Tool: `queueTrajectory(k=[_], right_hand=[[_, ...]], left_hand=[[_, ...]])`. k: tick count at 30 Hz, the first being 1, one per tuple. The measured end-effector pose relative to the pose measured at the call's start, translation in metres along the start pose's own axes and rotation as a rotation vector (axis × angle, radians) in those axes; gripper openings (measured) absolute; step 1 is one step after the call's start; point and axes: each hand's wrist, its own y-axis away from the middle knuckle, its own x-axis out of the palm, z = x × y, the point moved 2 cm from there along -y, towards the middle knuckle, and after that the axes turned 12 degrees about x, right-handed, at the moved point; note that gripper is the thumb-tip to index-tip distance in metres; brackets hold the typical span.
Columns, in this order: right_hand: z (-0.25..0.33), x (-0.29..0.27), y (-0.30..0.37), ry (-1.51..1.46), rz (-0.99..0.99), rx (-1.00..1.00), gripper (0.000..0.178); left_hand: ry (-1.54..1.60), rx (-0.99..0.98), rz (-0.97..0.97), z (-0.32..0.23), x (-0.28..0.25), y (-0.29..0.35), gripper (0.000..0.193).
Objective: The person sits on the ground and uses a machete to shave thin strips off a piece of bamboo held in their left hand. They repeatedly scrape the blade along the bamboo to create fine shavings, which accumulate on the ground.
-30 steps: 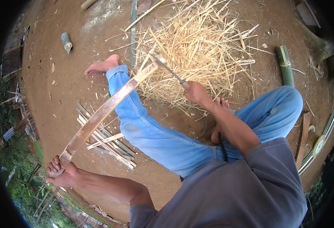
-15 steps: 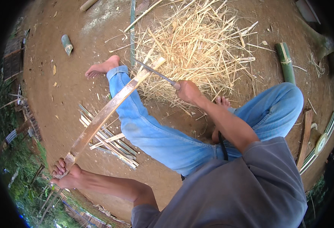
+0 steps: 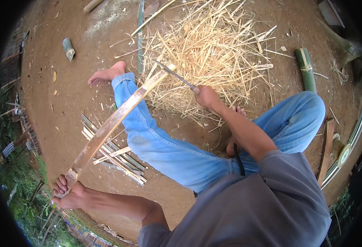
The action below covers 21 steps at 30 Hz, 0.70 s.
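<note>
Head fisheye, left of pair: close above grey shirt (image 3: 247, 201), facing down toward ground (image 3: 66, 109).

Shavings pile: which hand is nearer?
Right: right hand, holding the knife, appears over the near edge of the shavings pile; left hand, gripping the bamboo strip, is far to the lower left.

The floor here is bare brown earth (image 3: 66, 99). A big loose heap of pale shavings (image 3: 210, 53) covers the far middle, a long green strip (image 3: 140, 39) beside its left edge. Over to my left lie a stubby bamboo piece (image 3: 68, 47), a dry leaf (image 3: 54, 77) and a crisscrossed bunch of sticks (image 3: 117, 157); to the right, a brown plank (image 3: 327, 148).
</note>
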Motion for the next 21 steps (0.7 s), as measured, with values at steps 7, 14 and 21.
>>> queueTrajectory(k=[7,14,21], right_hand=[[-0.021,0.005,-0.004,0.103,-0.05,-0.06,0.024],[-0.034,-0.006,-0.016,0.131,-0.09,-0.02,0.027],[0.022,0.002,0.047,-0.032,0.088,-0.077,0.028]], left_hand=[[-0.047,0.018,-0.024,0.002,-0.001,-0.002,0.05],[-0.068,-0.005,-0.022,0.004,0.005,-0.006,0.049],[-0.221,0.122,-0.134,0.021,0.012,-0.016,0.051]])
